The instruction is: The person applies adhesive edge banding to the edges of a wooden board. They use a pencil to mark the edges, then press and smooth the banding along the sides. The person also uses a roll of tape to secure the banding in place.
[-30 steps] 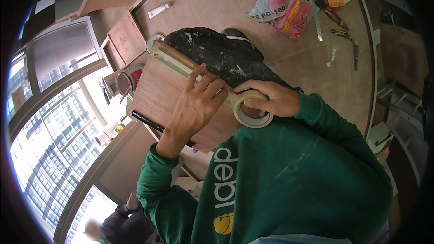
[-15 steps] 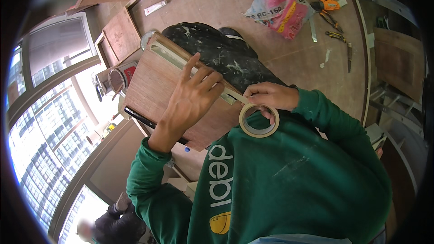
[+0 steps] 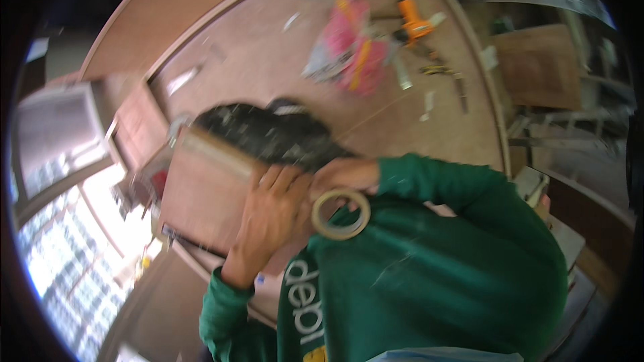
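A wooden panel (image 3: 201, 181) lies tilted by my dark, paint-marked trouser legs, with a pale strip (image 3: 218, 149) along its upper edge. My left hand (image 3: 272, 211) is over the panel's near right corner, its fingers close together and bent over the edge. What is under those fingertips is hidden. Right beside it, my right hand (image 3: 345, 175) grips a roll of masking tape (image 3: 342, 233) hanging below its fingers. The hands almost touch, and the tape between them is hidden. The picture is smeared by motion.
On the floor beyond my legs lie a pink and white plastic bag (image 3: 359, 60), an orange power tool (image 3: 414, 19), pliers (image 3: 436, 69) and scraps. A white tube (image 3: 183, 80) lies further left. A metal ladder (image 3: 557, 137) stands right; windows (image 3: 60, 248) are at the left.
My left hand has slid along the panel toward my right hand, its fingers now bent over the edge. The whole view has shifted; the roll stays with my right hand.
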Motion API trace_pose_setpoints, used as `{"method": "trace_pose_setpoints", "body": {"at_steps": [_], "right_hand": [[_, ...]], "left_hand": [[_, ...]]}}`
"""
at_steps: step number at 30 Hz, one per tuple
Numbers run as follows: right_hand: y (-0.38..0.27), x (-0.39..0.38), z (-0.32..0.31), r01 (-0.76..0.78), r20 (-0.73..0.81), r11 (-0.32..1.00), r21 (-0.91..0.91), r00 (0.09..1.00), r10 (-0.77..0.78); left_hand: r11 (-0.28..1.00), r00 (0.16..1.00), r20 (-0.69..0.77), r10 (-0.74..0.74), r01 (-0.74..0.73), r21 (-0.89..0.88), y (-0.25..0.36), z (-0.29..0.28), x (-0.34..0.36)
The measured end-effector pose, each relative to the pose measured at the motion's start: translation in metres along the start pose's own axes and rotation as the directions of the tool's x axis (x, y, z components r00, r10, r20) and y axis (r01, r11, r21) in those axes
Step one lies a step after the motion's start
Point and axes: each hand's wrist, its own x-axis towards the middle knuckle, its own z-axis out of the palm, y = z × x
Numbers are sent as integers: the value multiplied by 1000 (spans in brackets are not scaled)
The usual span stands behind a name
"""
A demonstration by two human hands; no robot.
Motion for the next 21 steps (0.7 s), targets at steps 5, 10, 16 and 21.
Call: {"method": "trace_pose_setpoints", "body": {"at_steps": [5,10,16,21], "right_hand": [[-16,13,0,-12,-37,977,-212,999,4],[-27,-1,4,51,-75,966,-253,995,-72],[-23,-5,10,89,-119,962,-260,985,-123],[-23,-11,10,121,-71,894,-431,983,-167]], "left_hand": [[992,984,138,-113,118,-32,5,-5,25],[967,954,265,-139,189,-172,-7,-5,38],[956,921,361,-147,226,-186,-16,-7,40],[969,903,422,-86,174,-175,-18,-14,43]]}}
